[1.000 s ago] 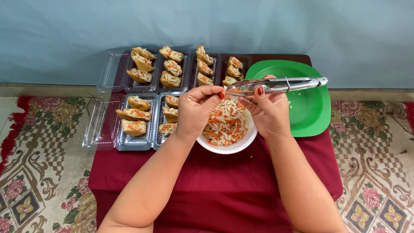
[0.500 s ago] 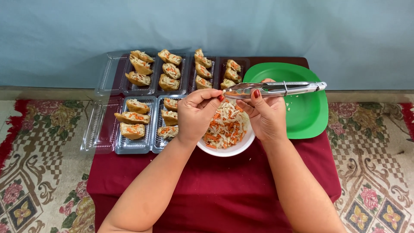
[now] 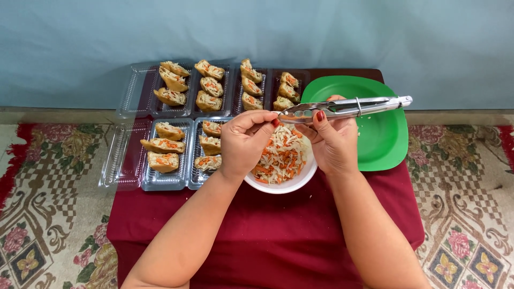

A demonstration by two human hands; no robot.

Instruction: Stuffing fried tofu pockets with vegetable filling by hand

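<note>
gripping tongs (image 3: 348,107) over bowl (image 3: 284,184)

You get bright, even, soft light across the whole view. The clear plastic trays (image 3: 160,128) throw a faint grey shadow on the blue wall (image 3: 107,32). The metal tongs (image 3: 348,108) glint slightly. Focus stays sharp, edges undistorted.

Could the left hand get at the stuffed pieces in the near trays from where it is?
Probably yes. The left hand hovers at the bowl rim, right beside the near trays. Their lids lie open to the left, and nothing stands between hand and pieces.
</note>
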